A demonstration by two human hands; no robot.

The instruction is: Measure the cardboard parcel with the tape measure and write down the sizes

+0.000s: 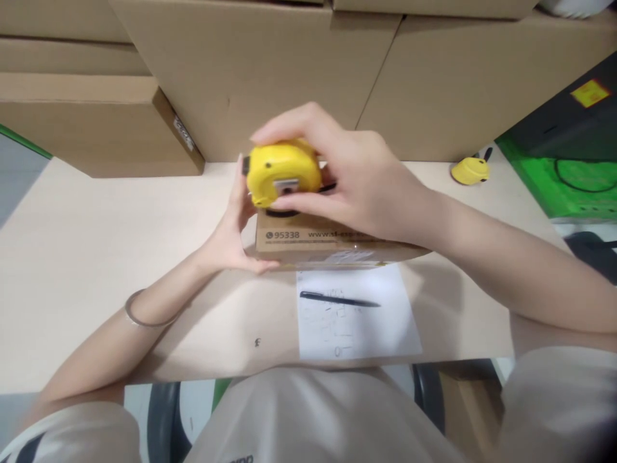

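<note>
My right hand (354, 177) is closed around a yellow tape measure (282, 172), holding it over the left end of a small cardboard box (318, 243) printed with 95338. My left hand (236, 235) lies against the box's left end, fingers pressed flat along the side and thumb under the bottom edge. A silver bangle (144, 315) sits on my left wrist. The box rests on the pale table (96, 244), just beyond a white sheet of paper (357, 321).
A black pen (337, 299) lies on the paper. Large cardboard boxes (250, 71) are stacked along the table's back edge. A second yellow tape measure (470, 170) sits at the back right. A green and black object (573, 161) stands at the far right.
</note>
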